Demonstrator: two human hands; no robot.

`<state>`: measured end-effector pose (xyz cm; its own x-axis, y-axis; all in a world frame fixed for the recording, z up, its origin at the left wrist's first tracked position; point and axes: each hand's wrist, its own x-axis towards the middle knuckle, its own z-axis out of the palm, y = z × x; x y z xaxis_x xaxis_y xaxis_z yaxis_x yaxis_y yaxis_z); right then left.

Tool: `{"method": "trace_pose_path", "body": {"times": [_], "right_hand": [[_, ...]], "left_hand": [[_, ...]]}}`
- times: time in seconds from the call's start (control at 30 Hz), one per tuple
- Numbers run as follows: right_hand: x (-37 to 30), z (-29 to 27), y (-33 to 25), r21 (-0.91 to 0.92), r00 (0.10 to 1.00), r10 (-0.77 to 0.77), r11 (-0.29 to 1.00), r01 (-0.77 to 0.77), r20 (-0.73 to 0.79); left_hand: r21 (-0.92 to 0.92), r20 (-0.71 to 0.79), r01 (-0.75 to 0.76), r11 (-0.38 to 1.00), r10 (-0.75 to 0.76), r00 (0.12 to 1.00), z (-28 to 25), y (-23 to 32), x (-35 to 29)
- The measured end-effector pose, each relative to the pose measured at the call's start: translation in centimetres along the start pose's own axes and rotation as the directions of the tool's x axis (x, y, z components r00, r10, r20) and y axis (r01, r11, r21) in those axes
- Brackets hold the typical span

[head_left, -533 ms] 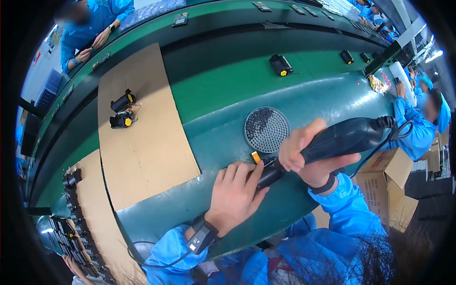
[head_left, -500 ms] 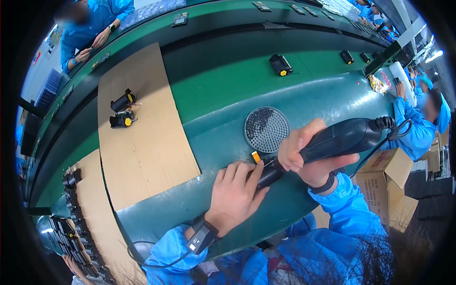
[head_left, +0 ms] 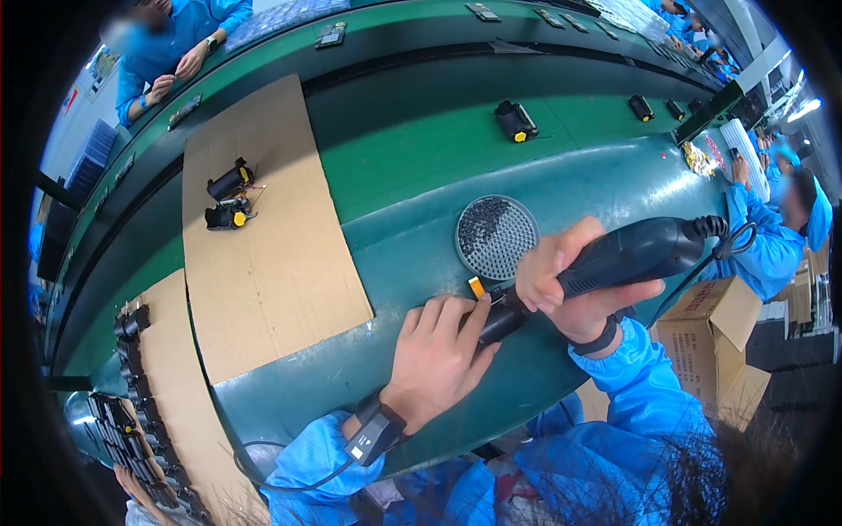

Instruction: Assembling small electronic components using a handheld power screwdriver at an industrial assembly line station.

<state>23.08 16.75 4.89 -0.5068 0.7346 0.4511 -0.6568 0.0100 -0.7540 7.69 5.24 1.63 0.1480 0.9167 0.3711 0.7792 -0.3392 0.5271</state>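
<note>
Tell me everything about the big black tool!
The black tool is long and rounded, apparently plastic, with ridges along its side. It lies aslant in the right hand, above the green table. A black cord leaves its thick end; the narrower end points toward a black part held by the left hand. Its tip isn't clear.

Nothing I can actually read here, tbh. The carton on the right has reddish print up near its top edge and rows of small dark characters down the side, all too blurry to make out. The black wrist unit has tiny pale markings, same deal. There's also a little reddish sign far upper left, just a smudge.
</note>
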Motion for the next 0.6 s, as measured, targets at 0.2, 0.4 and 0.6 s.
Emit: {"method": "trace_pose_path", "body": {"times": [0.2, 0.4, 0.6], "right_hand": [[-0.48, -0.15, 0.00, -0.003, 0.998, -0.039, 0.999, 0.039, 0.056], [-0.50, -0.59, 0.14, 0.041, 0.992, -0.056, 0.998, 0.052, 0.114], [-0.49, -0.40, -0.02, 0.051, 0.991, -0.063, 0.997, 0.057, 0.120]], "left_hand": [[-0.006, -0.010, 0.004, 1.000, -0.004, 1.000, -0.06, 0.10, -0.05], [-0.016, 0.001, 0.011, 1.000, -0.011, 1.000, 0.03, -0.02, 0.05], [-0.013, -0.006, 0.009, 1.000, -0.009, 1.000, -0.03, 0.03, -0.10]]}}
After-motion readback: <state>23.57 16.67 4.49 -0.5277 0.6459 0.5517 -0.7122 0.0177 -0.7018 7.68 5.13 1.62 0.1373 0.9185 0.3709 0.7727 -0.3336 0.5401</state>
